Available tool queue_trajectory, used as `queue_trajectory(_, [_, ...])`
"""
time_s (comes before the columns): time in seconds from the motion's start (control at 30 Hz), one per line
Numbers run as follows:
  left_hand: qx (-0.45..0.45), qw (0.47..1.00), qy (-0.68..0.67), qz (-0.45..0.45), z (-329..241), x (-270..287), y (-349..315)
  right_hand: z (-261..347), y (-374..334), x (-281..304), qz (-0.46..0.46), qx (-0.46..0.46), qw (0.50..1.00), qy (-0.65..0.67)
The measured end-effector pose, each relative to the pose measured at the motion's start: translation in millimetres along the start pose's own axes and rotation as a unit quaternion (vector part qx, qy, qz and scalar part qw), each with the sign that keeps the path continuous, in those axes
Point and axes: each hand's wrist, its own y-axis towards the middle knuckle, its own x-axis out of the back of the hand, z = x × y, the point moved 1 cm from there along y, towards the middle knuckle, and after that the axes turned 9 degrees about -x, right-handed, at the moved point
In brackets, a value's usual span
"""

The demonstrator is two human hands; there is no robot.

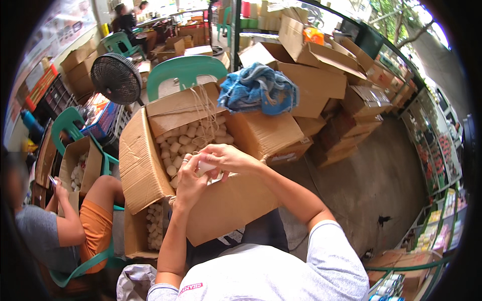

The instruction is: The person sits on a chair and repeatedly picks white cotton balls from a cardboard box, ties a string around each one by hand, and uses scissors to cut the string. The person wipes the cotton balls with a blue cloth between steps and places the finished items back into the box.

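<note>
My left hand [188,181] and my right hand [227,158] meet above the near side of an open cardboard box [134,150]. Between them they grip a small white rounded piece [205,167], largely covered by my fingers. Many off-white rounded pieces [175,147] of similar size lie heaped in the box below. Pale string [203,108] drapes over the far flap and down onto the heap, close to my right hand.
A crumpled blue cloth [258,89] rests on the box's right side. Beyond stand a green chair [186,72] and a black fan [116,78]. Cardboard boxes [351,125] are stacked at right. Another person in orange shorts [94,220] sits at left beside a smaller box [83,155].
</note>
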Motion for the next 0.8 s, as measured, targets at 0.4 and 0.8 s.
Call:
queue_trajectory(0.4, [0.187,0.932,-0.31,-0.005,26.3,2.7,1.2,100.7,-129.6,358.1,-0.546,0.011,0.79,-0.278])
queue_trajectory(0.8, [0.218,0.926,-0.285,-0.12,60.6,38.0,-18.3,65.9,49.4,137.8,0.091,0.047,0.933,-0.345])
